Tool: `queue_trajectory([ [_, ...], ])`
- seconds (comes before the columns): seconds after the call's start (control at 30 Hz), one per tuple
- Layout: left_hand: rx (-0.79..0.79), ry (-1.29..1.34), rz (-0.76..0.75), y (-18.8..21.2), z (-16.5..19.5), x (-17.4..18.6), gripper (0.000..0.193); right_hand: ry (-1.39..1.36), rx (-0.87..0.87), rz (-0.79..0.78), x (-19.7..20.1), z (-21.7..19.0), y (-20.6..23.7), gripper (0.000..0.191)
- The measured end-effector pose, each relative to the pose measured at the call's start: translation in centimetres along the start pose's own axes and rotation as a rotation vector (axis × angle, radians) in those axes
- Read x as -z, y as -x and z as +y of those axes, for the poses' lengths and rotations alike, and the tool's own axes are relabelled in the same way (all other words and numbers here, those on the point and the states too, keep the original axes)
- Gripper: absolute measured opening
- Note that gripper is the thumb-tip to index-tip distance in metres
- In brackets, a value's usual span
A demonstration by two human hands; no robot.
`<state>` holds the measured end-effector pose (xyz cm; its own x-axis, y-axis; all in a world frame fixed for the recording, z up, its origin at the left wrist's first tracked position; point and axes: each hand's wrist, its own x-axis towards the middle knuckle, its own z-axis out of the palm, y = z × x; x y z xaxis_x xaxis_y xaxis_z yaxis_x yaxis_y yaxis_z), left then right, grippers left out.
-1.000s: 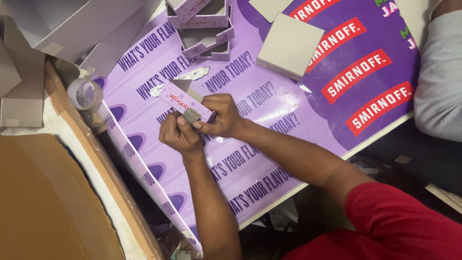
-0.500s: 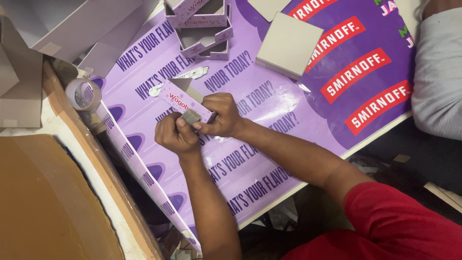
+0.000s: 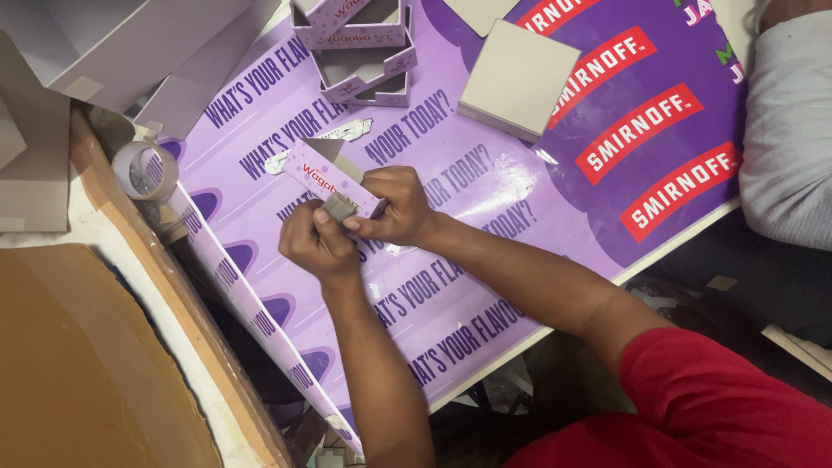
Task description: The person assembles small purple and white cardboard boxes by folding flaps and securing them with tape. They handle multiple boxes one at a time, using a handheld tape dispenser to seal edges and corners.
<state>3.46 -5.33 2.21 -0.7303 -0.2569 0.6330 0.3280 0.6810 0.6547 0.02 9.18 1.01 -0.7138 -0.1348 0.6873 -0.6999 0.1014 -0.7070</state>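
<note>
Both hands meet over the purple printed sheet [image 3: 485,173] that covers the work surface, and between them sits a small pink cardboard box piece [image 3: 325,178], a printed strip with a grey unprinted inner side, tilted up and away toward the top left. The left hand [image 3: 314,244] is closed on its near end, thumb pressed onto a grey folded flap [image 3: 338,208]; the right hand [image 3: 394,208] pinches the same end from the other side, fingers curled tight against the strip's edge. So both grips are clamped on the piece, which is held just above the sheet rather than lying on it.

The piece looks light and thin, stiff along its panels but ready to bend at its creases (paperboard of this kind will crush or kink under a hard squeeze). It is best held by the flat panels close to a fold, as here, not by the free far end.

Nearby lie a tape roll [image 3: 143,169] at the left edge, a grey square box lid [image 3: 517,78] further up the sheet, and several finished pink trays [image 3: 364,48] at the top. Another person's grey sleeve [image 3: 784,147] shows at the right.
</note>
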Motion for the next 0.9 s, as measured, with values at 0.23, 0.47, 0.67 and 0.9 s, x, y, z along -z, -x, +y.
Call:
queue_trajectory([
  [0.23,-0.016,-0.027,0.0,-0.07,-0.43,0.21,0.05,0.014,0.022,-0.028,-0.02,0.24,0.21,0.05],
  [0.47,-0.052,-0.008,-0.024,0.01,-0.01,0.02,0.055,-0.06,-0.052,0.0,-0.08,0.32,0.36,0.054],
  [0.67,-0.067,-0.007,-0.032,-0.08,-0.21,0.27,0.058,-0.021,-0.013,-0.024,-0.24,0.35,0.47,0.057],
  [0.9,0.028,-0.121,0.003,-0.18,-0.21,0.53,0.059,-0.031,-0.016,-0.02,-0.41,0.32,0.42,0.06],
])
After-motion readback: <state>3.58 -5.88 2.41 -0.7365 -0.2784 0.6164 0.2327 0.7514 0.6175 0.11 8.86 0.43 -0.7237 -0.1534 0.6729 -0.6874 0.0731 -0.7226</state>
